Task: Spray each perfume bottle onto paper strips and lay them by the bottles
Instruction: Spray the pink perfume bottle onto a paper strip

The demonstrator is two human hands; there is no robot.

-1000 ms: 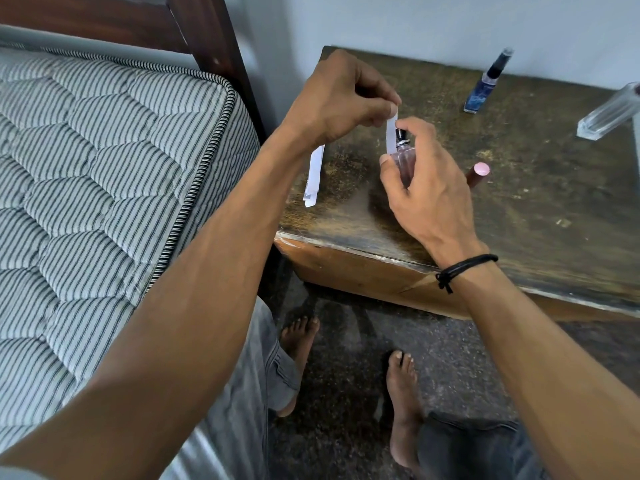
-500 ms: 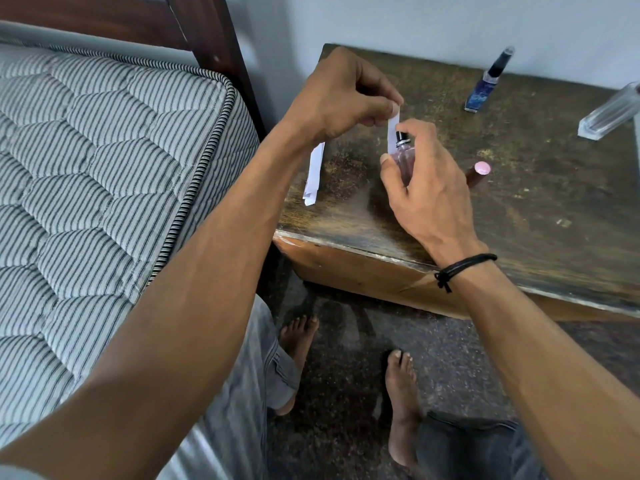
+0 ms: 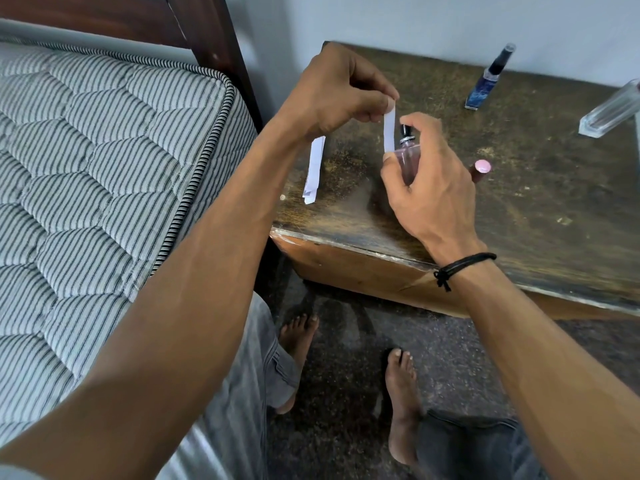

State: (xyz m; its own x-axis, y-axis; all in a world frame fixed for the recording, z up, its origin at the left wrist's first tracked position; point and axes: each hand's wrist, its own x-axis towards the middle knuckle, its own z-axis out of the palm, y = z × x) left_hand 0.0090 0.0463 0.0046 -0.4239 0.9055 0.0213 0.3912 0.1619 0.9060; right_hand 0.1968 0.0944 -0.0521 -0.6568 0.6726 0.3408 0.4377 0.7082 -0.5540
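one striped quilted mattress [image 3: 86,168] fills the left of the frame under a dark wooden headboard [image 3: 194,26], against a pale wall [image 3: 415,19]. right of it, folded paper strips [image 3: 314,171] lie on a scuffed, stained wooden table [image 3: 536,202]. above the table the left hand [image 3: 332,91] pinches a white paper strip [image 3: 390,133] that hangs just beside the pink perfume bottle [image 3: 407,161]. the right hand [image 3: 429,188] grips that bottle, forefinger over its black top. further right a pink cap [image 3: 482,168], a blue bottle [image 3: 485,84] and a clear bottle [image 3: 613,112] rest on the table. dark speckled floor [image 3: 346,375] lies below.

Soft, even, dimmish light; faint shadows, sharp focus, wide-angle bending at the edges.
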